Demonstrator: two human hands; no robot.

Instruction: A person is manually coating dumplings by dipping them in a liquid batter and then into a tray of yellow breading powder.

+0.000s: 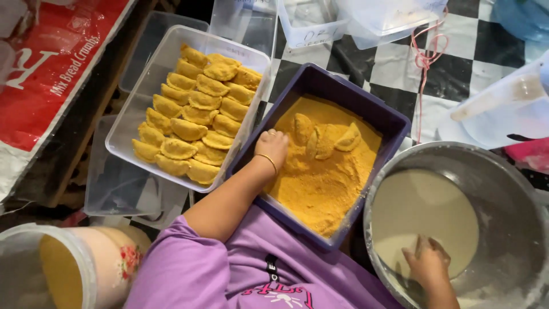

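- Metal bowl [509, 189] of pale batter, lower right; right hand [428, 264] inside, fingers spread open on the batter.
- Purple tray [394, 123] of yellow crumbs, centre; left hand [272, 146] fingers dug in, grip unclear.
- Clear box [128, 129] beside it, rows of coated pastries [191, 114].
- Three pastries [323, 140] lying in crumbs just beside left hand.

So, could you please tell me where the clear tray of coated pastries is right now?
In the head view, the clear tray of coated pastries sits upper left, directly left of the purple crumb tub, where the left hand rests.
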